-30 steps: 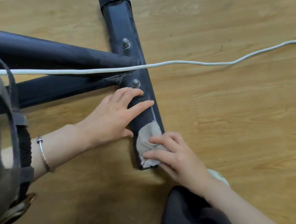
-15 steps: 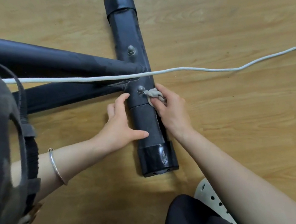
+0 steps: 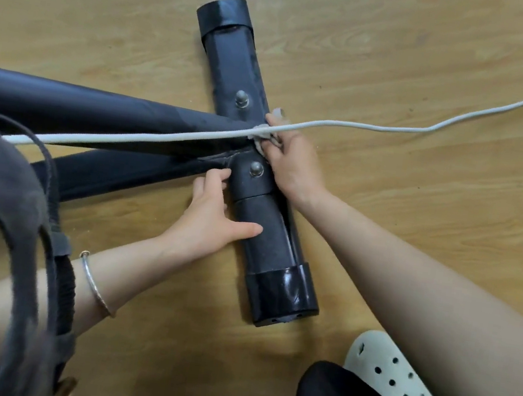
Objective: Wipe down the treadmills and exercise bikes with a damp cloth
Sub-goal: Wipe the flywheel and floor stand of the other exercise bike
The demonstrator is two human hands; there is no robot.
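no legible text, labels, brand marks or numbers, black bike base bar (image 3: 267, 253) plain, unmarked

Wood-grain floor (image 3: 440, 197) everywhere you look, pale honey-tan laminate with darker streaks running across the view. The light is soft and even, with only faint shadows on the boards. A white cable (image 3: 382, 127) snakes in from the right edge and runs leftward.

The right hand (image 3: 287, 161) pinches a grey cloth (image 3: 261, 136) against the black base bar (image 3: 252, 162); the left hand (image 3: 212, 221) rests open on the bar's left edge.
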